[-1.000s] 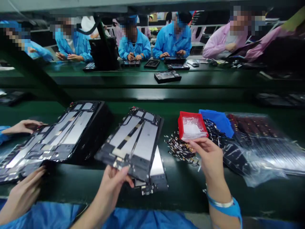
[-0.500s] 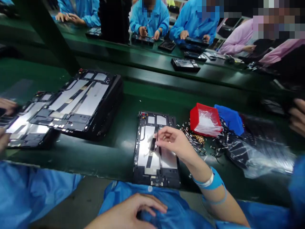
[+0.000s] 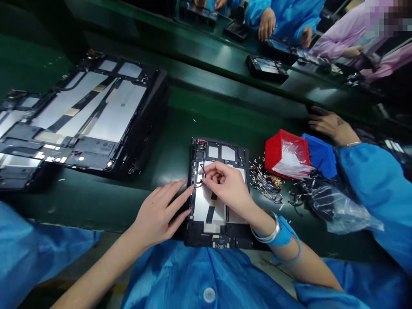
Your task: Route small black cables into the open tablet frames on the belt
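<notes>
Lying under right hand [image 3: 227, 186] | tablet frame [image 3: 209, 210] | left hand [image 3: 159, 212] at edge

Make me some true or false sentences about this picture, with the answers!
1. The right hand is over a black tablet frame. True.
2. The left hand wears a blue wrist strap. False: the blue strap is on the right wrist.
3. The red bin stands to the left of the frame. False: in this view it stands to the right of the frame.
4. A clear plastic bag lies to the right of the red bin. True.
</notes>
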